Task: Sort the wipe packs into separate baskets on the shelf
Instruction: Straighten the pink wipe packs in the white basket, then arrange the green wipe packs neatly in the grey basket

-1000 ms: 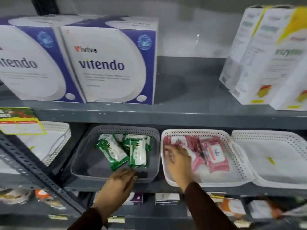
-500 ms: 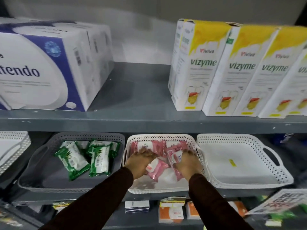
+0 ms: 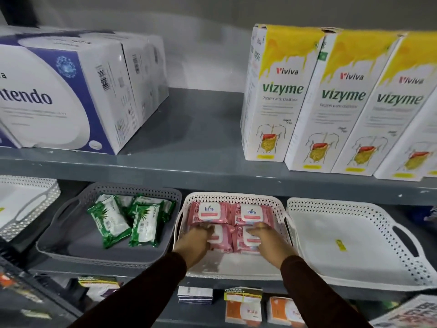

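Both hands lie flat, fingers spread: left hand (image 3: 198, 240) and right hand (image 3: 264, 237) each press a front pink pack (image 3: 224, 240) in the white basket (image 3: 234, 197). Square them gently against the back pair; green packs (image 3: 127, 221) sit sorted in the grey basket (image 3: 132, 188).

A: What colours are the baskets?
B: The grey basket (image 3: 71, 245) holds green-and-white packs (image 3: 142, 223) with a leaf print. The white basket (image 3: 234, 197), its wall dotted with holes, holds pink packs (image 3: 208, 213) with white labels.
A: And above?
B: White boxes (image 3: 279, 95) topped with dripping yellow, green lettering; a white-and-blue box (image 3: 71, 95).
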A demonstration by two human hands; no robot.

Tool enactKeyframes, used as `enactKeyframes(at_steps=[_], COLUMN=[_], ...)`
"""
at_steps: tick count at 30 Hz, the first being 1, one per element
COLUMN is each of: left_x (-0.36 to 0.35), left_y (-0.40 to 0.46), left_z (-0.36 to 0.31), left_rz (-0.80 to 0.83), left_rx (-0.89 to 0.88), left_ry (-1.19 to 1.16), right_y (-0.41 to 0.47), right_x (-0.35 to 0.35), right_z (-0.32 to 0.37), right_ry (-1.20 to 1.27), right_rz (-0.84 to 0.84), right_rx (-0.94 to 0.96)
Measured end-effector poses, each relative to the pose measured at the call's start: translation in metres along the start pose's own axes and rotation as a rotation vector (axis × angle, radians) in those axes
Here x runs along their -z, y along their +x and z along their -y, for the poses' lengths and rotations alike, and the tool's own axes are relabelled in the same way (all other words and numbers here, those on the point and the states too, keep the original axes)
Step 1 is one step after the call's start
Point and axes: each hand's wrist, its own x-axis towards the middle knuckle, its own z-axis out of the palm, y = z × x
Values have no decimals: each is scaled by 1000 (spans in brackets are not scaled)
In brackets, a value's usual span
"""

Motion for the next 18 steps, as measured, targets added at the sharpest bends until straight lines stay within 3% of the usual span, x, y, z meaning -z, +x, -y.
enactKeyframes(at_steps=[3,6,9,12,15,18], left_x=[5,17,32,59,90,131], left_y=[6,2,-7,-28,-65,-97], left_z=[-8,-23,-21,-12,27,95], left_rz=[59,63,97,-53,-279,-255], left_rx=[108,74,45,3,39,176], left_ry=[-68,35,-13,-76,-100,56], right_y=[6,5,6,4,2,6], right_x=[-5,-12,-16,-12,-21,-44], right_z=[-5,-10,-4,18,66,130], right_ry=[41,92,28,-81,66,239], right_rz=[-30,-43,-60,-103,-263,-367], right_rx=[-3,-14,-52,-122,-136,-62])
